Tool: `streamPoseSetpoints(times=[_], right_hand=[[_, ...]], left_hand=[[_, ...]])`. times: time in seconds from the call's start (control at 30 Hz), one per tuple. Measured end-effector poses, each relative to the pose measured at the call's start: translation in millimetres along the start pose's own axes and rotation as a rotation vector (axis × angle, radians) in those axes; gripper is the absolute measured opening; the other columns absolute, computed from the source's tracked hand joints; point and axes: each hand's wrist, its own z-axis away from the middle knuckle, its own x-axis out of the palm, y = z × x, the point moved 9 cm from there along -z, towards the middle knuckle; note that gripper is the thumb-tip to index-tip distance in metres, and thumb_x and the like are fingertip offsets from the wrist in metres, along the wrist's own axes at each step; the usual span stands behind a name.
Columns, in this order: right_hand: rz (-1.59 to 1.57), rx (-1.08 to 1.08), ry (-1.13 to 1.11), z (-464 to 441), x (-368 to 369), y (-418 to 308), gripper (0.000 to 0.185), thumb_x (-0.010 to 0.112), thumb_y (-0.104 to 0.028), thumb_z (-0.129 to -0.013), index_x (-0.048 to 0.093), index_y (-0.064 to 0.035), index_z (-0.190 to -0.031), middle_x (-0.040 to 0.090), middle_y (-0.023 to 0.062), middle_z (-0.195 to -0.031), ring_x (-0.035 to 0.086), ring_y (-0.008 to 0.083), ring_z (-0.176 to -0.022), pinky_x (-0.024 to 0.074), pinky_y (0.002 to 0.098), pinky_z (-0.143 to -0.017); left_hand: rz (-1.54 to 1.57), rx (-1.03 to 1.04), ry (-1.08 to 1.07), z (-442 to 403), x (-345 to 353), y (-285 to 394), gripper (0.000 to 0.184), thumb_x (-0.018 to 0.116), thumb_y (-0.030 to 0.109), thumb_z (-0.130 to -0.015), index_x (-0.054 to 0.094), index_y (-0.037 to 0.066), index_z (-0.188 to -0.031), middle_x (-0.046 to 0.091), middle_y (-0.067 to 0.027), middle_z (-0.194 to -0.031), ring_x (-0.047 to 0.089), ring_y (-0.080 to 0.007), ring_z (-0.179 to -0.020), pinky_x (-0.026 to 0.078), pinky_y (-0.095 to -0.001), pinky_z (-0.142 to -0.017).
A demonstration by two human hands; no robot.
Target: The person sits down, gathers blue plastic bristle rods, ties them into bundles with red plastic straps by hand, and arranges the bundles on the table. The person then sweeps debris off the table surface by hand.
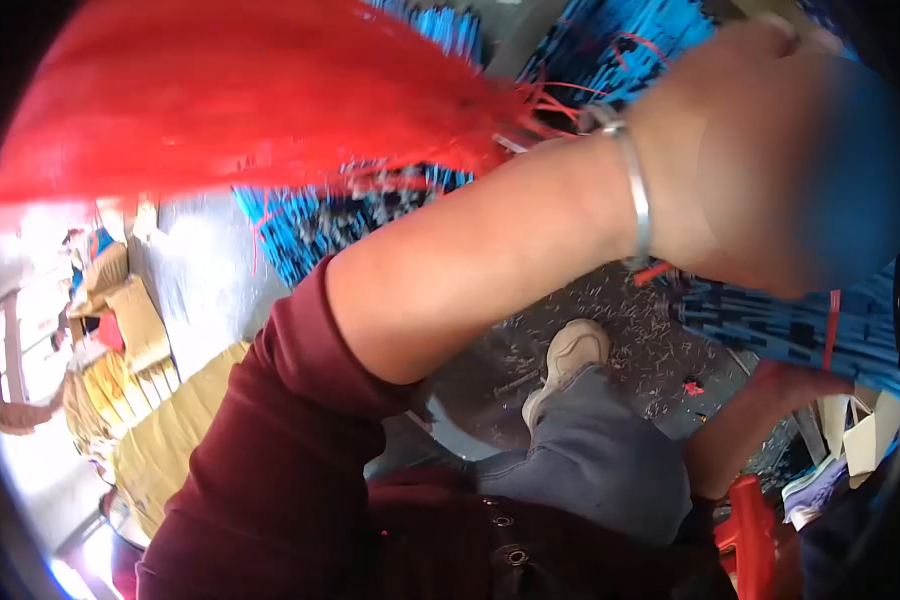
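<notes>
My left arm, in a maroon sleeve with a silver bangle at the wrist, crosses the view to the upper right. My left hand (710, 170) is smeared, and a blurred round patch covers much of it, so its fingers cannot be made out. A large red sheet or bundle of strands (270, 100), blurred by motion, spans the upper left; its loose red ends reach near my left wrist. Below the left hand lies a bundle of thin blue sticks or strips (770, 335) with a red tie. My right forearm (745, 425) runs up to this bundle, its hand hidden there.
More blue bundles (290, 235) lie behind the arm. Small scraps litter the dark floor (630, 350) around my shoe (577, 350). A red plastic part (752, 540), perhaps of a chair, stands at lower right. Cardboard boxes (135, 320) and a tan cloth-like surface (185, 430) are at left.
</notes>
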Motion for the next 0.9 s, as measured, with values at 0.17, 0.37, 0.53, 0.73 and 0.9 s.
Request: streamPoseSetpoints(times=[0.17,0.37,0.53,0.73,0.9], right_hand=[[0.161,0.122,-0.022,64,-21,3,0.072,0.064,-0.030,-0.069,0.034,-0.0024,-0.128,0.044,0.0116,-0.125,0.045,0.0256,-0.111,0.0387,0.0382,-0.093],[0.336,0.248,-0.226,131,30,24,0.069,0.061,-0.030,-0.069,0.036,-0.0010,-0.126,0.044,0.0122,-0.123,0.046,0.0256,-0.110,0.0387,0.0379,-0.092],[0.463,0.331,-0.500,179,109,53,0.067,0.059,-0.031,-0.069,0.038,0.0003,-0.124,0.045,0.0126,-0.122,0.046,0.0257,-0.109,0.0386,0.0376,-0.092],[0.504,0.426,-1.070,255,259,88,0.065,0.057,-0.031,-0.069,0.040,0.0018,-0.122,0.046,0.0132,-0.120,0.047,0.0257,-0.108,0.0385,0.0373,-0.091],[0.884,0.195,-1.300,348,433,146,0.043,0.055,-0.007,-0.065,0.051,0.0036,-0.106,0.057,0.0066,-0.096,0.054,0.0144,-0.085,0.0434,0.0284,-0.077]], left_hand=[[0.181,-0.085,0.043,66,-45,23,0.089,0.076,0.019,-0.040,0.037,-0.010,-0.114,0.049,-0.0219,-0.092,0.049,-0.0364,-0.090,0.044,-0.0393,-0.079],[0.212,-0.283,-0.014,172,-130,46,0.103,0.075,0.018,-0.046,0.020,-0.011,-0.128,0.036,-0.0293,-0.118,0.041,-0.0407,-0.107,0.037,-0.0414,-0.092],[0.118,-0.373,0.041,236,-221,58,0.106,0.076,0.018,-0.047,0.017,-0.013,-0.129,0.034,-0.0303,-0.120,0.039,-0.0414,-0.109,0.035,-0.0396,-0.095],[-0.034,-0.489,0.143,315,-330,71,0.103,0.075,0.022,-0.052,0.016,-0.012,-0.128,0.036,-0.0281,-0.120,0.039,-0.0370,-0.112,0.032,-0.0362,-0.097],[0.253,-0.864,0.492,406,-384,44,0.087,0.072,0.016,-0.059,0.024,-0.007,-0.127,0.048,-0.0171,-0.112,0.049,-0.0222,-0.104,0.040,-0.0342,-0.090]])
